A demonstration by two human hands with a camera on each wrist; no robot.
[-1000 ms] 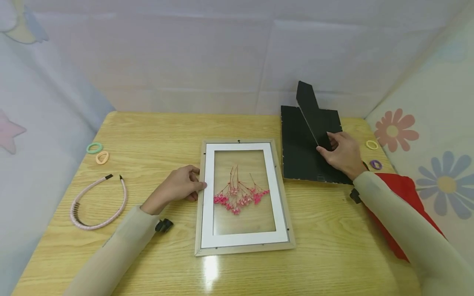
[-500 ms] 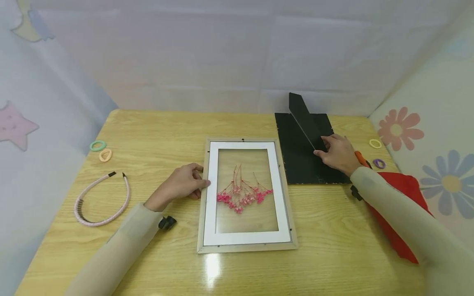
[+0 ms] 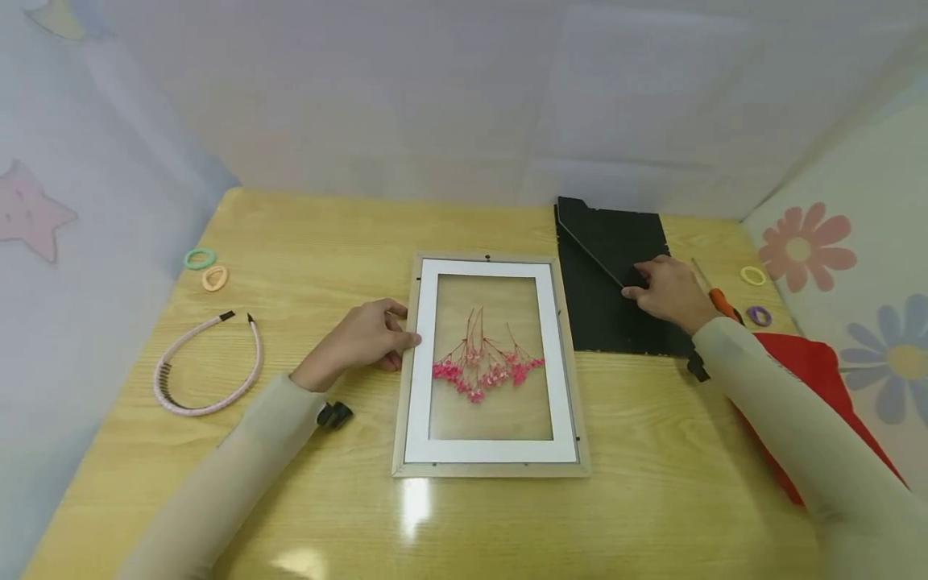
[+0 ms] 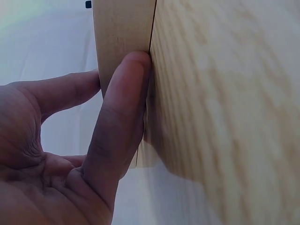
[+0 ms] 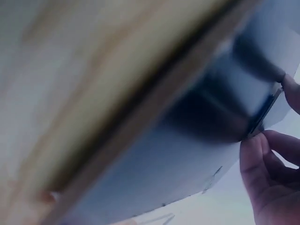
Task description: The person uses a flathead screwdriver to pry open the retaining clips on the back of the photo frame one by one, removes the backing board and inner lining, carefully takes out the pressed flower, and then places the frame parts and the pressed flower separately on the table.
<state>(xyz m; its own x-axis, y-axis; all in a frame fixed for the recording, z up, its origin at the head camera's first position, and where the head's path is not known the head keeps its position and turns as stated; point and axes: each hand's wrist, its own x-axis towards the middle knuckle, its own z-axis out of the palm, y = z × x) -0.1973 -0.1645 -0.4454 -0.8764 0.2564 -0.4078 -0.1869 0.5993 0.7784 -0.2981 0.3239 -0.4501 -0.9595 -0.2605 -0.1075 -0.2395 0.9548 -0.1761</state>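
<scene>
A light wooden picture frame (image 3: 493,470) with a white mat lies face down or up, I cannot tell which, at the table's middle. Pink dried flowers (image 3: 474,372) show inside its window. My left hand (image 3: 366,337) holds the frame's left edge, thumb on top. In the left wrist view a finger (image 4: 124,93) presses the wooden side where it meets the table. To the right lies a black backing board (image 3: 590,326) with a stand leg (image 3: 602,234). My right hand (image 3: 670,294) pinches that leg. The right wrist view shows the board (image 5: 154,173) blurred.
An orange-handled screwdriver (image 3: 720,303) and a red cloth (image 3: 812,366) lie near my right forearm. Yellow (image 3: 753,275) and purple (image 3: 759,316) hair ties are at the right edge. At left are green (image 3: 199,258) and orange (image 3: 214,279) hair ties and a pink headband (image 3: 210,409).
The backing board has settled flatter on the table, and its raised leg has tipped down towards it. The screwdriver has come into fuller view. My left hand stays at the frame's edge.
</scene>
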